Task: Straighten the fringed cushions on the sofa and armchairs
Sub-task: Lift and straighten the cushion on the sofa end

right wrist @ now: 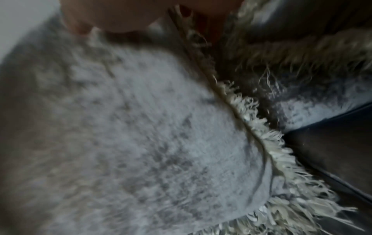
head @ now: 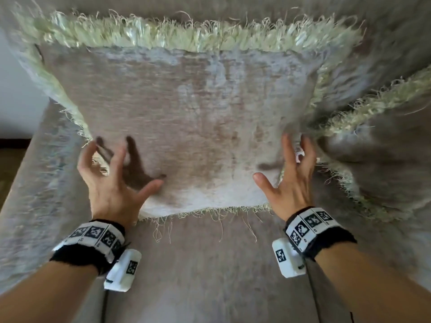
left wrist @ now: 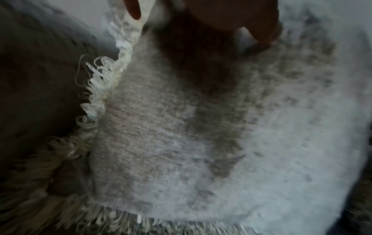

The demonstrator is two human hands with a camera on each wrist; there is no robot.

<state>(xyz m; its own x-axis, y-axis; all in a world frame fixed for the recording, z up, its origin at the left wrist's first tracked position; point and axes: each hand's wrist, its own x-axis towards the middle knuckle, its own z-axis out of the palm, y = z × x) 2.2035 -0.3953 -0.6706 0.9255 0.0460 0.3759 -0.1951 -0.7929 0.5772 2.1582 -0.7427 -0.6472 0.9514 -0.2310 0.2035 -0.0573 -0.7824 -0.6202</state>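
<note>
A square grey-beige cushion (head: 186, 117) with pale green fringe (head: 177, 38) stands against the sofa back, filling the head view. My left hand (head: 116, 178) hovers at its lower left corner with fingers spread, casting a shadow on the fabric, and its thumb is at the cushion's face. My right hand (head: 289, 180) is spread at the lower right edge, fingertips by the side fringe. Neither hand grips anything. The left wrist view shows the cushion face (left wrist: 181, 127) and its fringe (left wrist: 96, 95). The right wrist view shows the cushion (right wrist: 141, 127) too.
A second fringed cushion (head: 384, 136) leans at the right, overlapping the first one's edge; it also shows as the second cushion (right wrist: 302, 98). The grey sofa seat (head: 210, 264) lies below and the sofa arm (head: 35, 183) at left. A white wall (head: 14, 89) is beyond.
</note>
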